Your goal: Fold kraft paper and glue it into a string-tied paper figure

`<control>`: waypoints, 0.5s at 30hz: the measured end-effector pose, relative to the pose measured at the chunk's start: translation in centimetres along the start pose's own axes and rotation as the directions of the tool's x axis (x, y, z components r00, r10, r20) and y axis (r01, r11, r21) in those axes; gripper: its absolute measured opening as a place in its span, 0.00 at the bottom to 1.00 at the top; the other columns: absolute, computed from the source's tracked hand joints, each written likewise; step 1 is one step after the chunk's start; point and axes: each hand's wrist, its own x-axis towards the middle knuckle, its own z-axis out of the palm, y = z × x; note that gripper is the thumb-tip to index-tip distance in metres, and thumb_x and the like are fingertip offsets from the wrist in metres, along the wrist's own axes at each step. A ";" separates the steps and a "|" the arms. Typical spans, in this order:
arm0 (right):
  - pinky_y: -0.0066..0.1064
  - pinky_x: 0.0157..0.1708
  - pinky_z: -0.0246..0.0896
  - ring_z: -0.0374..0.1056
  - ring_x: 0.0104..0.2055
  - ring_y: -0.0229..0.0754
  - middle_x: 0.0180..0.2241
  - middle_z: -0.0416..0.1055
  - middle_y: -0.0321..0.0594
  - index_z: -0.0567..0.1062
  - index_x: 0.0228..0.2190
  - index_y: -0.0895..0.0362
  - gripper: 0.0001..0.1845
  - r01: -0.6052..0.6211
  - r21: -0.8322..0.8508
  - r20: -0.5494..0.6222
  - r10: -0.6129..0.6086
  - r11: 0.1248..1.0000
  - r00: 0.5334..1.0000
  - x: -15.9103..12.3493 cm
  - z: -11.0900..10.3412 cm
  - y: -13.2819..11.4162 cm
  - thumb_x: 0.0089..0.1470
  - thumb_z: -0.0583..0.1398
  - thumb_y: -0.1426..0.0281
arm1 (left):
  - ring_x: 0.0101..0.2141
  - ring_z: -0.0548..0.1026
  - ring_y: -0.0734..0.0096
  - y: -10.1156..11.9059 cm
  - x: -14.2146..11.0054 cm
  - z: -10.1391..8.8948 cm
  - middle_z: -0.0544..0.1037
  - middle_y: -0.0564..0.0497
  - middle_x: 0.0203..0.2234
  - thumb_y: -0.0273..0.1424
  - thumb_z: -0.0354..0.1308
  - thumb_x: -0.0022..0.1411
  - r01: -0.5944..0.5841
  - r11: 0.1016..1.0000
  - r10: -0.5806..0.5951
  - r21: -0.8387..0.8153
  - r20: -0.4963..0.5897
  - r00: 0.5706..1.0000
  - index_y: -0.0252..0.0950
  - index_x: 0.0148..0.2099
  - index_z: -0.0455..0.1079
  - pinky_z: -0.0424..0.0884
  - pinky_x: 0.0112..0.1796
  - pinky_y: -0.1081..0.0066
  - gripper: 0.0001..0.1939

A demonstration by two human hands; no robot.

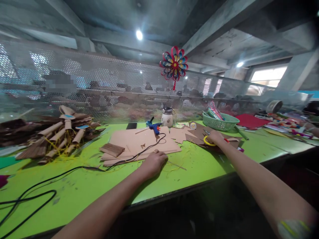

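Observation:
My left hand point(156, 162) rests palm down on the green table, against the front edge of a stack of brown cardboard sheets point(147, 139). Its fingers are loosely bent, a ring shows on one, and what lies beneath them is hidden. Further right, my right hand point(216, 136) reaches over dark brown paper pieces point(194, 134) and is closed around yellow-handled scissors point(208, 143). A blue glue gun point(156, 127) lies on the sheets, its black cord point(134, 157) running left across the table. Near it is a small stack of folded brown strips point(112, 150).
Bundles of rolled brown paper point(66, 132) with yellow strands pile up at left. Behind the sheets stands a white jar point(166, 118). A green basket point(220, 122) holds packets, beside red sheets point(253, 121). A perforated panel point(119, 93) bears a paper flower point(175, 64). Another person's hand point(311, 129) shows far right.

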 end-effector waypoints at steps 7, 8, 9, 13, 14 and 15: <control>0.42 0.37 0.61 0.68 0.43 0.59 0.40 0.71 0.61 0.75 0.38 0.66 0.17 -0.009 -0.138 0.121 0.026 0.990 0.992 1.2 1.5 -0.6 0.46 0.61 0.70 | 0.35 0.66 0.66 -1.1 0.2 0.8 0.69 0.45 0.32 0.30 0.46 0.62 0.132 0.987 -0.136 0.096 0.029 0.990 0.34 0.34 0.69 0.61 0.35 0.70 0.10; 0.43 0.38 0.60 0.67 0.45 0.60 0.41 0.71 0.60 0.75 0.39 0.65 0.17 0.019 -0.151 0.126 0.000 0.988 0.992 1.3 1.5 -0.9 0.46 0.61 0.70 | 0.34 0.66 0.66 -1.1 0.2 0.8 0.68 0.46 0.31 0.30 0.46 0.62 0.142 0.983 -0.147 0.113 0.035 0.988 0.34 0.34 0.68 0.60 0.34 0.70 0.10; 0.43 0.40 0.59 0.66 0.47 0.60 0.42 0.70 0.59 0.75 0.39 0.65 0.16 0.053 -0.159 0.130 -0.033 0.986 0.991 1.3 1.5 -1.4 0.47 0.61 0.70 | 0.33 0.66 0.66 -1.0 0.2 0.7 0.68 0.46 0.31 0.29 0.46 0.62 0.146 0.981 -0.152 0.128 0.041 0.987 0.34 0.33 0.67 0.60 0.33 0.70 0.09; 0.38 0.42 0.61 0.66 0.46 0.51 0.42 0.70 0.51 0.74 0.39 0.63 0.14 0.200 -0.134 0.198 -0.172 0.971 0.965 0.9 2.8 -4.0 0.51 0.61 0.67 | 0.33 0.66 0.66 -0.9 0.2 -0.1 0.69 0.46 0.32 0.27 0.46 0.60 0.161 0.981 -0.162 0.109 -0.006 0.987 0.35 0.32 0.65 0.60 0.33 0.69 0.07; 0.38 0.42 0.62 0.67 0.44 0.47 0.42 0.70 0.49 0.72 0.40 0.62 0.15 0.223 -0.118 0.221 -0.194 0.968 0.956 0.7 3.3 -4.6 0.53 0.59 0.65 | 0.33 0.66 0.66 -1.0 0.2 -0.4 0.69 0.46 0.32 0.27 0.46 0.60 0.189 0.979 -0.187 0.076 -0.032 0.982 0.35 0.33 0.64 0.60 0.33 0.70 0.07; 0.38 0.41 0.63 0.67 0.43 0.44 0.43 0.69 0.47 0.71 0.42 0.62 0.16 0.238 -0.102 0.235 -0.209 0.966 0.949 0.5 3.9 -5.1 0.55 0.58 0.65 | 0.33 0.67 0.67 -1.3 0.1 -0.7 0.70 0.47 0.32 0.28 0.46 0.60 0.228 0.973 -0.226 0.029 -0.051 0.973 0.35 0.33 0.64 0.60 0.33 0.70 0.07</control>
